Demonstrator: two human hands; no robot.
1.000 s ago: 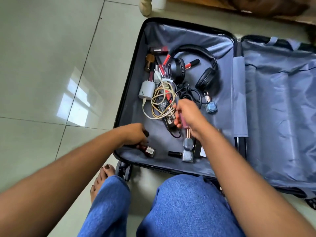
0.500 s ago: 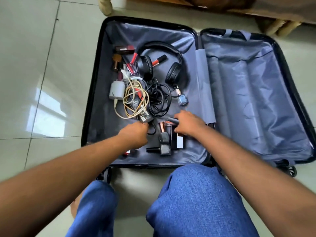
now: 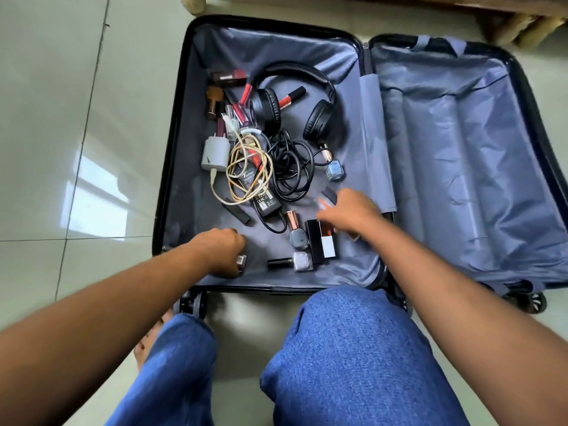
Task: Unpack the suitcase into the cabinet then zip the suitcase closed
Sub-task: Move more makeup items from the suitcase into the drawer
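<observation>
Grey-lined suitcase [image 3: 461,179] lies unzipped under my hands, w/ headphones [image 3: 295,99], cables etc. beyond them, so unpacking's barely begun: left hand [image 3: 219,252] curls round a small bottle [image 3: 241,261], right hand [image 3: 350,213] reaches, blurred, can't tell its grip; cabinet unseen.

Lighting: bright, even daylight. Glare: window reflection on glossy floor tiles [image 3: 98,198], left. Shadows: soft, under knees. Blur: motion smear on right hand [image 3: 353,215]; remainder sharp. Distortion: wide-angle bowing at edges; forearms stretched toward lower corners.
</observation>
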